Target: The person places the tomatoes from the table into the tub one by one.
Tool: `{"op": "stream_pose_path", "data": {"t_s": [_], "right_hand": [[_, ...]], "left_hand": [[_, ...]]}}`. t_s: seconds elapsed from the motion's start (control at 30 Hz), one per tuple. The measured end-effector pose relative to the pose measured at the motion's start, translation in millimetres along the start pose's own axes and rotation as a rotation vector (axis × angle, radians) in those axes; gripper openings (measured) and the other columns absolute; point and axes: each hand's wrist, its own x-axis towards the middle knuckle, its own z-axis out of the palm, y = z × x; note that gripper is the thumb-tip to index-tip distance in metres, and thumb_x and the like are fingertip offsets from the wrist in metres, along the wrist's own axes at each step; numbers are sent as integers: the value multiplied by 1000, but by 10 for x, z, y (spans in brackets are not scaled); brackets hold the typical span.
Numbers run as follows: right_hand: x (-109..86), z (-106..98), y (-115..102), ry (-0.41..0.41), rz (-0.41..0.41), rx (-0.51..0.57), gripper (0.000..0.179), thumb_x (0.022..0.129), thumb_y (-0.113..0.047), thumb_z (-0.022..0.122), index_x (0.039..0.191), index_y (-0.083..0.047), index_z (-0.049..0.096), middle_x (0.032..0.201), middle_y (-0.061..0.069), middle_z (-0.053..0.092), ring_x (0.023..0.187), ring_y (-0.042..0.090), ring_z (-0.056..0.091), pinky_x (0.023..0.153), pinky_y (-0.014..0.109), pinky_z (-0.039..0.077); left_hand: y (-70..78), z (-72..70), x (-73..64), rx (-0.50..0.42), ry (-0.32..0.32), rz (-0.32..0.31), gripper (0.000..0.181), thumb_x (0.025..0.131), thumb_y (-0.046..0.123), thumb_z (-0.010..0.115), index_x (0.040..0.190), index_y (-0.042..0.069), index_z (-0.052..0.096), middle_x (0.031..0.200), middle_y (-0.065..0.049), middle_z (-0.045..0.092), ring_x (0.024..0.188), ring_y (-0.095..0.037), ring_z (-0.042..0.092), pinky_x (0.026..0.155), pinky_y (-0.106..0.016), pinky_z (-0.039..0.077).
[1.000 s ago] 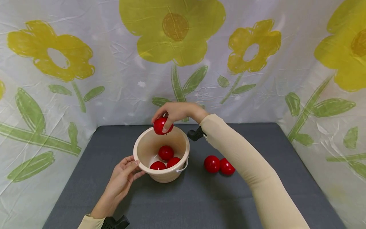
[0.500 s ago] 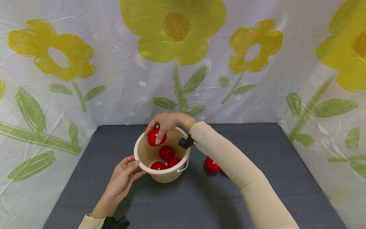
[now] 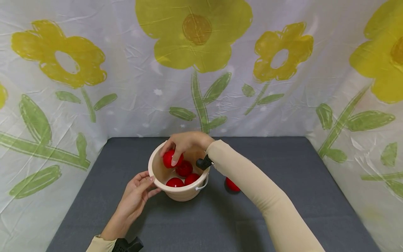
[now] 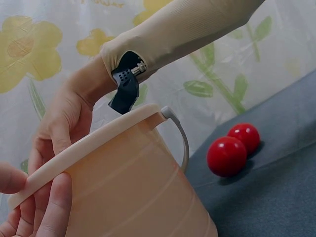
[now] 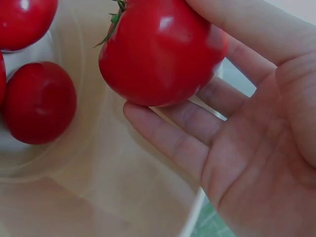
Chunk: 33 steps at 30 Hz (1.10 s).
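Red tomato (image 3: 168, 162): pinched by right hand (image 3: 183, 142) inside bucket (image 3: 180, 195); best lowered gently. Left hand (image 3: 136, 194): pinching left rim (image 3: 150, 164).

Passable over near side of bucket (image 3: 182, 189). Obstructed at rear by right hand (image 3: 182, 142) and tomato (image 3: 168, 160), leftward by left hand (image 3: 136, 190).

White sheeting (image 3: 135, 108) with yellow flowers (image 3: 196, 52) backs and flanks a dark grey tabletop (image 3: 299, 182). The tabletop seems cloth-covered.
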Motion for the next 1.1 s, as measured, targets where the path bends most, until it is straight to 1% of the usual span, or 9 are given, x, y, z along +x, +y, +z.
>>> {"op": "stream_pose_path", "data": {"t_s": [0.17,0.33,0.43,0.53,0.57,0.67,0.73,0.97,1.1], "right_hand": [[-3,41,11,-11,-2,13,52,83,-11,77,132,-19,62,132,-1,62,117,16,54,90,26,57],[-6,61,2,-18,19,39,51,83,-10,77,131,-19,63,131,-2,62,119,17,54,90,27,58],[-36,75,-6,-16,46,157,49,83,-7,76,130,-17,64,133,3,62,126,23,53,100,38,55],[-58,49,-11,-4,19,173,47,84,-7,75,128,-16,65,134,8,63,130,27,53,103,43,53],[-63,37,-11,-1,10,170,46,84,-7,76,128,-16,65,135,9,63,130,28,53,104,45,52],[-50,-9,-1,4,-32,56,46,84,-11,76,128,-16,65,133,9,64,126,26,57,101,42,55],[-47,-18,10,-5,-30,46,46,84,-12,76,129,-15,65,134,10,64,126,26,58,101,45,55],[-65,-37,38,-9,-40,21,46,85,-14,75,130,-16,64,135,10,63,125,24,58,98,40,56],[-138,-90,14,4,-57,6,46,86,-15,76,130,-14,64,134,10,63,125,23,58,96,36,57]], "left_hand": [[2,2,-4,10,-2,2,31,100,6,54,124,3,35,92,7,62,83,-4,65,77,-24,61],[6,6,-5,17,0,-3,33,100,7,54,126,2,34,93,8,62,83,-4,64,77,-24,61],[2,6,-4,10,2,1,30,100,7,54,124,4,36,93,7,62,83,-4,64,76,-23,61],[1,5,-4,3,3,4,28,100,6,54,122,5,36,93,6,62,82,-4,64,76,-23,61],[1,6,-4,2,6,5,28,100,6,54,122,5,37,92,6,62,82,-4,64,75,-23,61],[4,7,-5,7,11,2,30,100,6,54,124,4,36,92,6,62,82,-4,64,75,-23,61],[5,8,-6,11,13,-1,31,100,6,54,125,3,35,93,6,63,82,-4,64,75,-23,61],[4,12,-8,12,6,2,32,100,6,54,125,3,35,94,6,63,82,-4,65,75,-23,61],[1,14,-9,8,0,7,31,100,6,54,125,3,35,94,6,63,82,-4,64,75,-23,61]]}}
